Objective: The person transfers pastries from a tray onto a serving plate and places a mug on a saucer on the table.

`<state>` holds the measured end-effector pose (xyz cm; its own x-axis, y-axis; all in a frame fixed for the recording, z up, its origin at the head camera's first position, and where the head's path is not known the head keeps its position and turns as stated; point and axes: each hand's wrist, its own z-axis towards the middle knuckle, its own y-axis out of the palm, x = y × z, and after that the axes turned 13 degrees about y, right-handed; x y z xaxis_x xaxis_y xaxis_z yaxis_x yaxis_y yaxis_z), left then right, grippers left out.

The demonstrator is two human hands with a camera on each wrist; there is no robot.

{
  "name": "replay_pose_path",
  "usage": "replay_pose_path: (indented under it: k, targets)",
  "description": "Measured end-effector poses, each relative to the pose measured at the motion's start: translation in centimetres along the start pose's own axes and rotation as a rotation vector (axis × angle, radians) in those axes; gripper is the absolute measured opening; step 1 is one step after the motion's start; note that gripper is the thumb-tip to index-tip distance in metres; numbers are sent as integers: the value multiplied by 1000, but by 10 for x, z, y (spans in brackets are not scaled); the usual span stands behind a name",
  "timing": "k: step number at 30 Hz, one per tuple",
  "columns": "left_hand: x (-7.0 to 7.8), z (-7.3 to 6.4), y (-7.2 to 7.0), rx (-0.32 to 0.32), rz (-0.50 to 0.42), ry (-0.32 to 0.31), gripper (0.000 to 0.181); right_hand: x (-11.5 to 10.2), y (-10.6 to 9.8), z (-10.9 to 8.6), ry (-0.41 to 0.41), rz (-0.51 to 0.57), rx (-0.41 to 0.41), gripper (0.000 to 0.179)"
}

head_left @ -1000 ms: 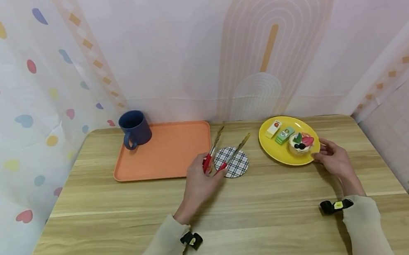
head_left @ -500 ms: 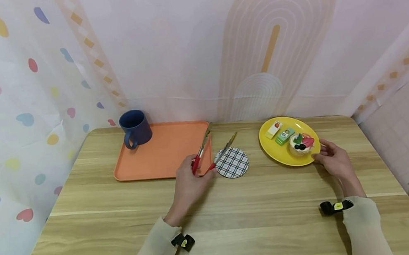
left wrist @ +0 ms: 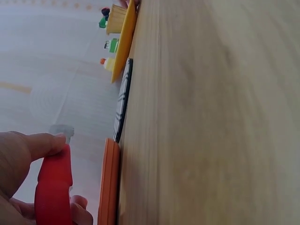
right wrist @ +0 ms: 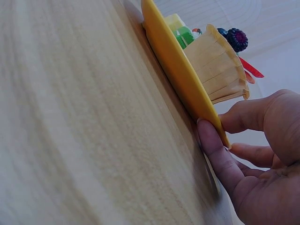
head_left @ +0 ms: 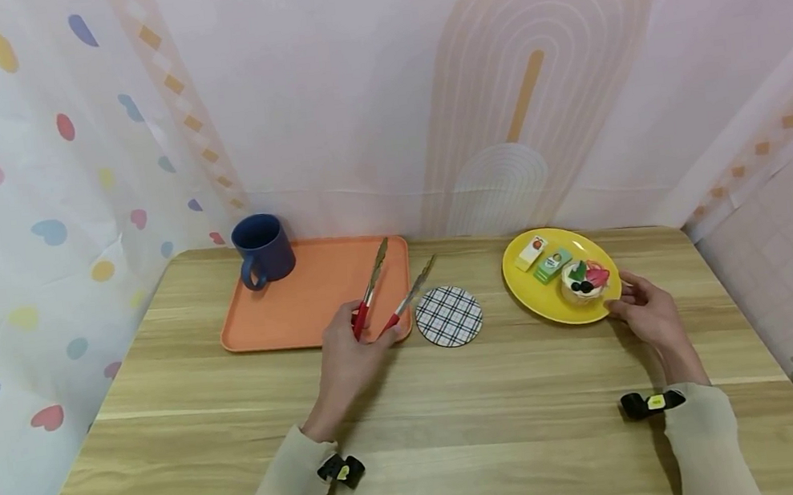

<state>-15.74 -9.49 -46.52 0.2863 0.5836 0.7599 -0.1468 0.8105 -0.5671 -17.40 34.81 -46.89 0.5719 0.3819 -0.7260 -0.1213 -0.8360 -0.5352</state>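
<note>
My left hand [head_left: 349, 348] grips a pair of red-handled metal tongs [left wrist: 54, 187], whose two arms are spread apart over the right part of the orange tray [head_left: 287, 315]. At the right, my right hand [head_left: 650, 313] pinches the rim of a yellow plate [right wrist: 180, 75] between thumb and fingers. On the plate are a fruit-topped tart [head_left: 584, 282], a small green box [head_left: 552, 264] and a small pale-yellow box [head_left: 532, 252]. The right wrist view shows the tart's pleated side right beside my fingers.
A dark blue mug [head_left: 264, 249] stands at the tray's back left corner. Between tray and plate lies a round plaid coaster [head_left: 450, 317]. A patterned cloth [head_left: 338, 108] hangs behind the wooden table [head_left: 503, 430].
My left hand has moved left with the tongs, from over the coaster to over the tray's right part, uncovering the coaster. The right hand and plate have stayed nearly still.
</note>
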Motion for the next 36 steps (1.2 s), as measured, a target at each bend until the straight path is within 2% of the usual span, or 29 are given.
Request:
replay_pose_path:
  k: [13,22,30,36]
  targets:
    - [-8,-6,-16,11,20,-72,62,0,0,-2,1,-10,-10,71]
    - [-14,-12,-30,55,60,-71,65,1,-2,-2,-5,-8,-21,72]
    - [-22,-18,-44,52,49,-144,68,1,-2,-4,-5,-9,-21,72]
    - [-30,-24,-52,57,37,-161,70,1,-3,-3,-14,-5,-25,72]
